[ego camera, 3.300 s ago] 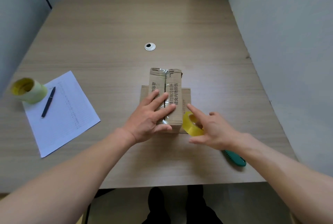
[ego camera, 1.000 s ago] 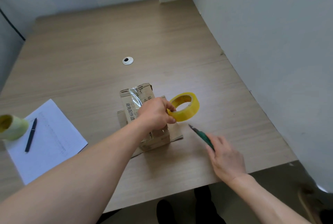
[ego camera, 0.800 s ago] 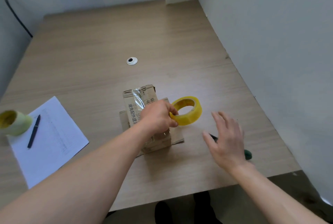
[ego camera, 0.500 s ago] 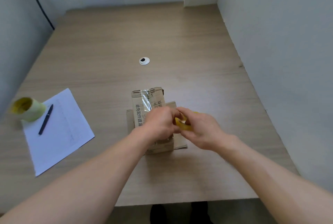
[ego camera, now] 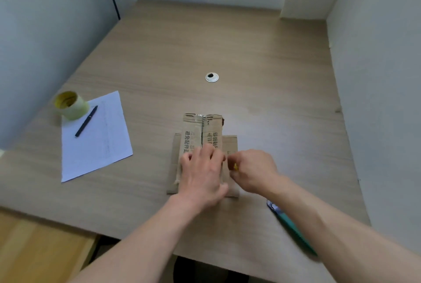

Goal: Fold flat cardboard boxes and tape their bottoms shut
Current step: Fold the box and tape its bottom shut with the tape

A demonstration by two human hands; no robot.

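Observation:
A small brown cardboard box (ego camera: 201, 132) stands on the desk with its taped seam facing up and its lower flaps spread on the wood. My left hand (ego camera: 202, 173) lies on the near half of the box, fingers pressing down along the seam. Just right of it, my right hand (ego camera: 252, 168) curls around the yellow tape roll (ego camera: 235, 166). Only a sliver of the roll shows between the fingers. The near end of the box is hidden under both hands.
A green-handled cutter (ego camera: 292, 229) lies near the front edge under my right forearm. On the left, a white paper sheet (ego camera: 100, 143) carries a black pen (ego camera: 86, 121) and a second tape roll (ego camera: 71, 105). A cable grommet (ego camera: 211, 77) sits mid-desk. Walls close in left and right.
The yellow roll passed from my left hand into my right. My left hand let go and now lies on the box. My right hand came over from the cutter.

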